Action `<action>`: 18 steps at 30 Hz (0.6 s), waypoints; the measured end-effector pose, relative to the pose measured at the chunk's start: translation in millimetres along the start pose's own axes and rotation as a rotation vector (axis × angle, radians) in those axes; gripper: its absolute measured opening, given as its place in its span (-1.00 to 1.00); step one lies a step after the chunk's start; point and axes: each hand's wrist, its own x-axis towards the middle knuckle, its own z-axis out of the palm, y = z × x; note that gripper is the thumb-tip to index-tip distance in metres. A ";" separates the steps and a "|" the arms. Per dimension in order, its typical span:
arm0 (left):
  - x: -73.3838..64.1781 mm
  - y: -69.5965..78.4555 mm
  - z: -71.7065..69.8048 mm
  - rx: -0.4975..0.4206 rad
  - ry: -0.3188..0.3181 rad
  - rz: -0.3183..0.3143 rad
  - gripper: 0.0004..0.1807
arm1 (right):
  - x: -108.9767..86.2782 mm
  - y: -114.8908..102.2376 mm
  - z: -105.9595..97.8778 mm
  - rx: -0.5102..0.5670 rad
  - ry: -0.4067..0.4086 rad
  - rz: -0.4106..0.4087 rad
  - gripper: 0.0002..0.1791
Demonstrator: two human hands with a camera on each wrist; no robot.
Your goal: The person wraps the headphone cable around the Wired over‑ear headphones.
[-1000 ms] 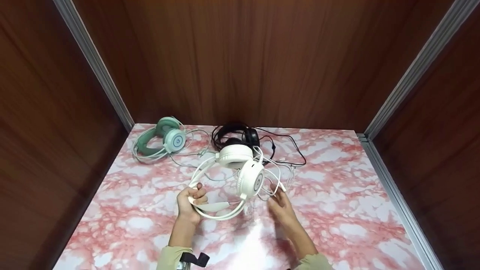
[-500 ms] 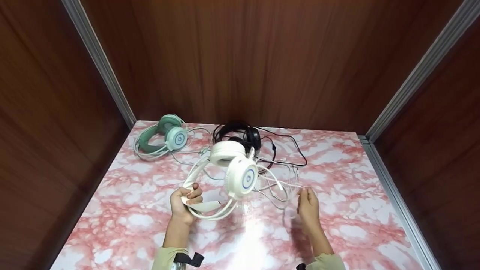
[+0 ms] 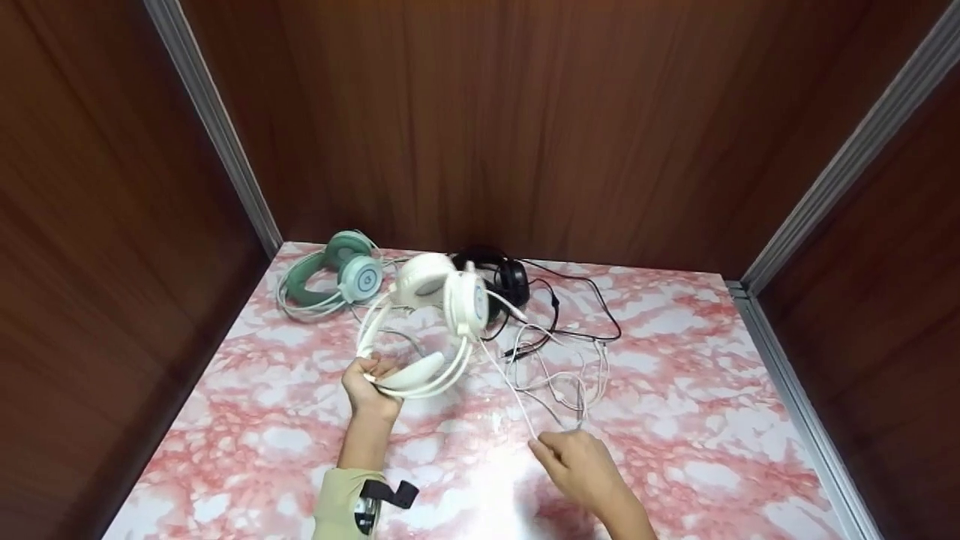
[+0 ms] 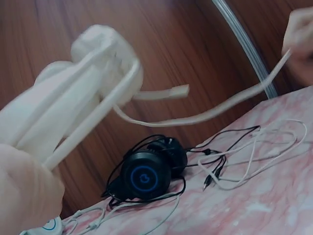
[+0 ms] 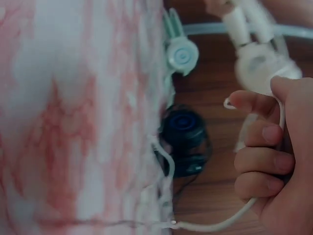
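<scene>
Above the marbled red-and-white desk [image 3: 270, 442], the white headset [image 3: 466, 304] hangs in the air, its ear cups turned toward the back wall [image 3: 480, 127]. The left hand [image 3: 373, 391] has its fingers curled round the headband [image 3: 418, 372], and the right hand [image 3: 585, 469], fingers folded in, grips the white cable [image 3: 514, 387], drawing a length of it from the near ear cup toward the front. The rest of that cable lies in loose loops on the desk, close by the black headset [image 3: 513, 281] and its black cord [image 3: 602, 301] (whether the two leads are caught on each other, I cannot tell). The green headset [image 3: 364, 279] rests at the back left, touched by neither hand. The step in hand looks like sorting out the white cable; the next move seems to call for holding the headband steady while the right hand gathers the slack, pulling gently enough not to drag the black cord along.
</scene>
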 end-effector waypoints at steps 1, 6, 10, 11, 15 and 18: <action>2.0 -0.9 0.4 0.039 0.032 0.066 -0.83 | -1.8 -2.9 -4.2 -0.017 0.020 -0.031 -0.49; 7.4 2.1 -3.8 0.299 0.226 0.418 -0.72 | -6.7 -11.2 -27.0 -0.070 0.106 -0.108 -0.58; 6.7 8.0 -11.1 0.446 0.333 0.601 -0.80 | -9.6 -10.3 -49.3 -0.103 0.143 -0.104 -0.68; 6.4 9.6 -12.6 0.464 0.345 0.633 -0.82 | -10.4 -9.1 -54.8 -0.117 0.155 -0.106 -0.67; 4.9 17.6 -14.4 0.541 0.345 0.732 -0.85 | -14.1 -2.3 -75.3 -0.133 0.194 -0.113 -0.63; 3.4 23.3 -12.7 0.644 0.342 0.776 -0.86 | -16.9 4.5 -88.0 -0.155 0.241 -0.124 -0.58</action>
